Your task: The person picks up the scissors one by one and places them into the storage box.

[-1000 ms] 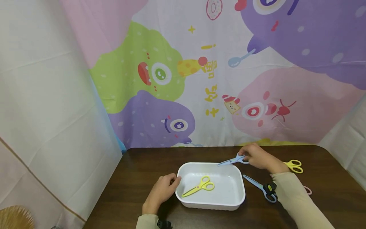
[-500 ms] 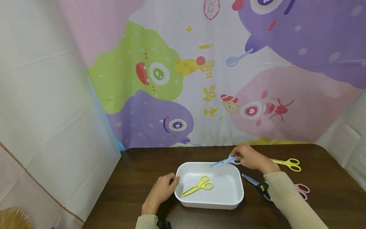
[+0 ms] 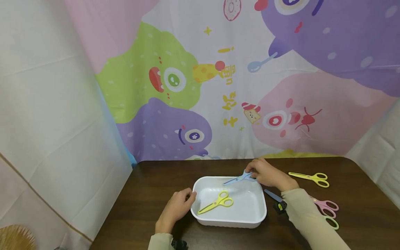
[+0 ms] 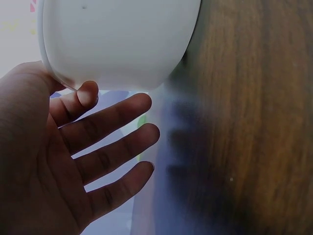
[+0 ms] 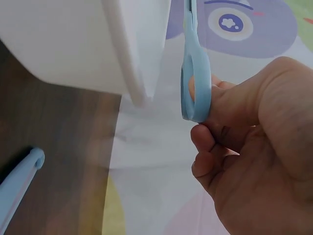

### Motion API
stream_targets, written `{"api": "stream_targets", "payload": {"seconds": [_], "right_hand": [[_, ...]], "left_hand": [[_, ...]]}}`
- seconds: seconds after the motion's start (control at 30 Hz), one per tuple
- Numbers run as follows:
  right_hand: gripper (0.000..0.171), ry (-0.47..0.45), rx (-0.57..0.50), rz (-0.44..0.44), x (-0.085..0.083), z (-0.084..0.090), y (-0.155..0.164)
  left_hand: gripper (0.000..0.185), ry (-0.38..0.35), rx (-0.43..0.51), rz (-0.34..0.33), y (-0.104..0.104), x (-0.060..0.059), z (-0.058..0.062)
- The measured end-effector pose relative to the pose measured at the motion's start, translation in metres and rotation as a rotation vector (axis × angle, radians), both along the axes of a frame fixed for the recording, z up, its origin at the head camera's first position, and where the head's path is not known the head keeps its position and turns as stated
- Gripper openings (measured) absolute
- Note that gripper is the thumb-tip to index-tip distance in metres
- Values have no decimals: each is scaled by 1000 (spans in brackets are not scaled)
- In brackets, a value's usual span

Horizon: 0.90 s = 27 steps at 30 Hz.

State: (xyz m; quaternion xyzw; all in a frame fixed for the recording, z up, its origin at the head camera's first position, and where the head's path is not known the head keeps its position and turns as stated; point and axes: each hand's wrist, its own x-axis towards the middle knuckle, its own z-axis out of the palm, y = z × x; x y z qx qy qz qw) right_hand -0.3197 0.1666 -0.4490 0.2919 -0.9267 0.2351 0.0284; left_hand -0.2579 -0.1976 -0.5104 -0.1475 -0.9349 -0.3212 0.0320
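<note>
On the table stands a white plastic basin [image 3: 231, 222], with yellow scissors [image 3: 215, 204] lying inside it. My left hand [image 3: 178, 208] is at the basin's left end. In the left wrist view its thumb and index finger pinch the basin's rim [image 4: 45, 49], while the other fingers stretch out below. Above the basin's far right corner, my right hand [image 3: 265, 173] pinches light blue scissors [image 3: 237, 179] by a handle loop. Their blades point left over the basin. The right wrist view shows a handle loop [image 5: 196, 93] between thumb and fingers, apart from the basin wall [image 5: 73, 44].
Right of the basin, another pair of blue scissors [image 3: 272, 195] lies partly hidden by the right forearm. Beyond are yellow scissors [image 3: 309, 176], pink scissors [image 3: 325, 205] and a green handle [image 3: 333, 222]. A patterned cloth [image 3: 231, 146] hangs behind the brown table [image 3: 150, 184].
My right hand has moved left with the light blue scissors, bringing them farther over the basin. More of the pink scissors and a green handle now show past the forearm. My left hand stays.
</note>
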Motion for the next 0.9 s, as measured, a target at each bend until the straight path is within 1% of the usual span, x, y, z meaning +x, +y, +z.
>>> {"api": "stream_targets", "payload": {"seconds": [0.43, 0.7, 0.9], "right_hand": [[20, 4, -6, 29, 1, 3, -14], [20, -28, -7, 31, 1, 1, -21], [20, 2, -4, 64, -1, 1, -25]], "left_hand": [[30, -15, 5, -9, 0, -1, 1], [31, -6, 11, -13, 0, 0, 0], [31, 9, 21, -11, 0, 1, 1]]}}
